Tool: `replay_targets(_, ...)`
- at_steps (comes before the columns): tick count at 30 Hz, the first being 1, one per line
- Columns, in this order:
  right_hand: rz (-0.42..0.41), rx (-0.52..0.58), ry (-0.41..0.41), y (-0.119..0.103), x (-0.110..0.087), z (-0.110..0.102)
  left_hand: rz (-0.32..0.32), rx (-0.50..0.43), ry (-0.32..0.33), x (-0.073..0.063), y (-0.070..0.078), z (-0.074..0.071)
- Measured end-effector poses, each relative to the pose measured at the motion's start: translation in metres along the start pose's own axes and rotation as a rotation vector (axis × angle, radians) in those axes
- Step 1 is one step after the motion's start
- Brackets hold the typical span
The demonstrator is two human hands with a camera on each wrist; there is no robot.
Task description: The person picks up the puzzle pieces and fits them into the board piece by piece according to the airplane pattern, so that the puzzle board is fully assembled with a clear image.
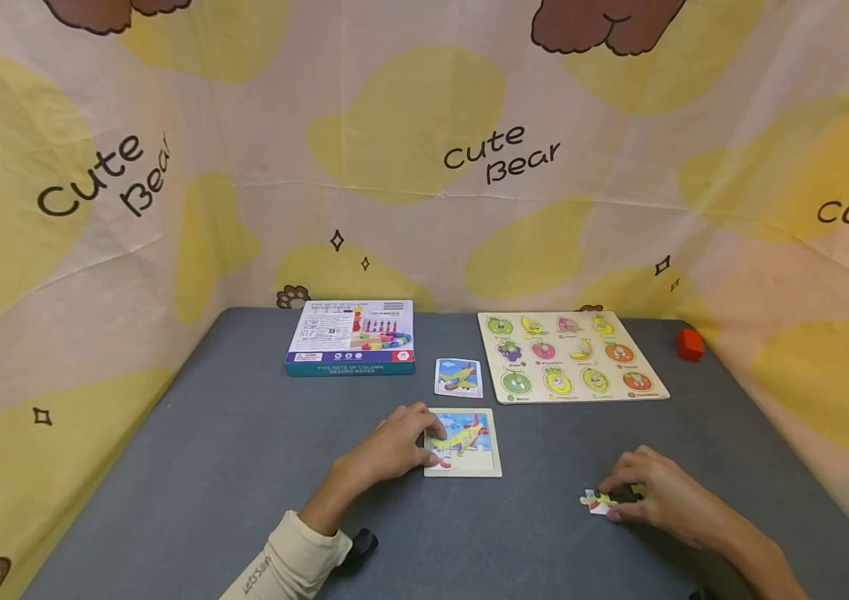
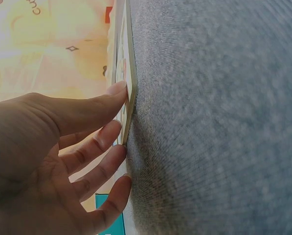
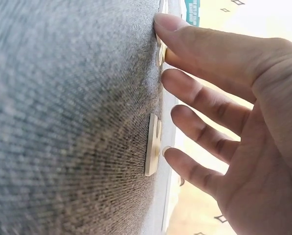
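Observation:
My left hand (image 1: 397, 442) rests at the left side of a small square jigsaw tray (image 1: 495, 454), fingertips and thumb on its edge. The tray holds a part-filled yellow aeroplane picture, with its lower part pale and bare. In the left wrist view the thumb lies on the tray (image 2: 131, 83) and the other fingers bend loosely beside it. To the right, the thumb and index finger of my right hand (image 1: 656, 496) pinch a jigsaw piece (image 1: 596, 503) low at the table. Another wooden piece (image 3: 153, 144) lies under the outer fingers, mostly hidden in the head view.
A card (image 1: 458, 378) with the aeroplane picture lies behind the tray. Farther back are a beaded-set box (image 1: 351, 337) on the left and a fruit board (image 1: 574, 358) on the right. A red block (image 1: 690, 344) sits near the grey table's (image 1: 244, 458) far right corner.

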State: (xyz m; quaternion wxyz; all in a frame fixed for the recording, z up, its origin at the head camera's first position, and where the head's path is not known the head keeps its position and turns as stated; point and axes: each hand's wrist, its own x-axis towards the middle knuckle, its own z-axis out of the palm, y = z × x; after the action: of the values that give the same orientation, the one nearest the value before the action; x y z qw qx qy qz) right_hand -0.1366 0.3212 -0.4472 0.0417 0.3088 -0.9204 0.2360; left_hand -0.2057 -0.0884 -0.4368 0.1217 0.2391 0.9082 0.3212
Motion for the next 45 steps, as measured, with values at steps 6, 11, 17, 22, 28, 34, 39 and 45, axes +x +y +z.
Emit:
replay_targets(6, -0.016, -0.017, 0.026, 0.000, 0.001, 0.002, 0.008, 0.002, -0.002, -0.001, 0.000, -0.001)
replay_targets(11, -0.024, -0.014, 0.046, -0.002, 0.002, 0.002, 0.012, 0.002, -0.003, -0.001, 0.000, -0.001)
replay_targets(17, 0.040, -0.018, 0.030, -0.007, 0.006, 0.001, 0.019, 0.025, -0.001, 0.000, 0.000, -0.001)
replay_targets(22, 0.098, -0.020, -0.033, -0.014, 0.018, -0.002, 0.022, 0.031, -0.003, 0.000, 0.000, -0.001)
replay_targets(28, 0.091, -0.025, -0.081, -0.023, 0.045, -0.001, 0.017, 0.035, 0.001, 0.000, 0.000, -0.002)
replay_targets(34, 0.042, -0.024, -0.074, -0.030, 0.072, 0.014, 0.016, 0.025, 0.005, -0.001, 0.000, -0.002)
replay_targets(39, 0.043, -0.033, -0.105, -0.041, 0.093, 0.026, 0.016, 0.011, 0.010, -0.001, 0.000, -0.001)
replay_targets(45, 0.011, -0.035, -0.129, -0.056, 0.116, 0.037, 0.023, 0.016, 0.009, -0.001, -0.001, -0.001)
